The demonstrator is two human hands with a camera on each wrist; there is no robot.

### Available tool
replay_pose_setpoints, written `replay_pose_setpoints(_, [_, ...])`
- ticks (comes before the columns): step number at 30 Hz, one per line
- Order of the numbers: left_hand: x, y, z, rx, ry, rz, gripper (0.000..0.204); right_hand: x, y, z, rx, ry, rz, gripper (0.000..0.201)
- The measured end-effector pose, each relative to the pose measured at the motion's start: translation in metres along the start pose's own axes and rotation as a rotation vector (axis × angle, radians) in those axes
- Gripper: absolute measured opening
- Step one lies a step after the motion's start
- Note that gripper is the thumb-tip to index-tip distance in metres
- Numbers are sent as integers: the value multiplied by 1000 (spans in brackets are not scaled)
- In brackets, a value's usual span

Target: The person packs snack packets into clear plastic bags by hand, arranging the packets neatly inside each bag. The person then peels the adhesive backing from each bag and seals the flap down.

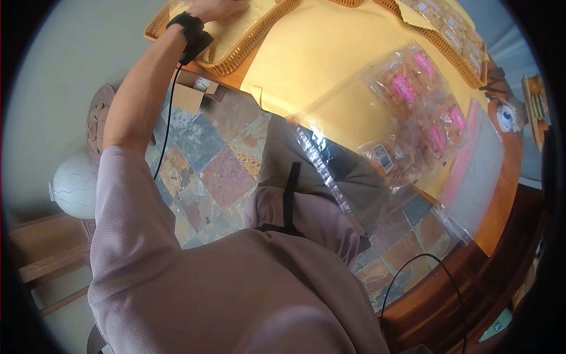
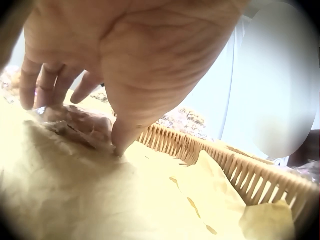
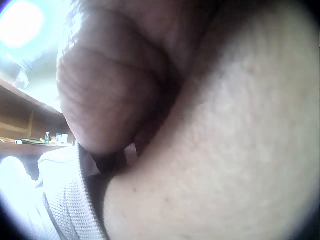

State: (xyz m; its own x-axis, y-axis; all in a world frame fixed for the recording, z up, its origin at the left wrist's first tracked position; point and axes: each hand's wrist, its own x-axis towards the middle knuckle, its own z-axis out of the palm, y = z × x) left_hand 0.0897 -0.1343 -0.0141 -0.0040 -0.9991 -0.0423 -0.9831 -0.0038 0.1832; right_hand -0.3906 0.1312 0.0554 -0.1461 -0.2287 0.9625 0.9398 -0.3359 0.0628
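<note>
My left hand [image 1: 217, 8] reaches over the paper-lined wicker basket [image 1: 236, 59] at the top of the head view. In the left wrist view its thumb and fingers come down around a clear-wrapped packet [image 2: 82, 125] lying on the cream paper [image 2: 75, 185]. The right hand [image 3: 110, 95] fills much of the right wrist view, its palm close against bare skin beside a sleeve cuff [image 3: 90, 190]. Its fingers are hidden, and I cannot tell how they lie. A large clear plastic bag [image 1: 348, 112] with several pink-labelled packets [image 1: 404, 88] lies across yellow paper [image 1: 306, 53].
Another wicker basket [image 1: 436, 47] with wrapped packets stands at the upper right. A clear plastic bag with a pink edge [image 1: 477, 171] lies near the table's right edge. An open cardboard box [image 1: 188, 99] rests on the slate floor [image 1: 230, 171]. A black cable [image 1: 168, 127] hangs from the left wrist.
</note>
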Motion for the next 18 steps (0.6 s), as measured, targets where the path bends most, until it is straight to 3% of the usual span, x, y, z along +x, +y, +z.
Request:
replay_pose_setpoints(3, [-6,6,-4,50,35,-67,22,-3,-1,0,23,-3,-12,39])
replay_pose_setpoints(5, [-15,9,-2,149,273,46,22,-6,-1,0,37,-3,-17,40])
replay_pose_setpoints(9, [-14,16,-13,127,181,-51,23,-12,0,-3,78,1,-30,41])
replay_pose_setpoints(12, [-28,28,-32,3,26,-153,29,-19,-2,-3,95,7,-41,42])
replay_pose_setpoints(14, [-33,12,-32,-335,93,-39,38,-23,-6,-1,97,18,-40,43])
replay_pose_setpoints(15, [-30,-5,-28,-548,98,130,52,-24,-8,0,95,23,-37,44])
replay_pose_setpoints(16, [-41,12,-30,-558,86,134,52,-25,-12,2,91,28,-33,44])
replay_pose_setpoints(18, [-92,64,-56,-495,192,-159,68,-27,-19,6,79,38,-19,45])
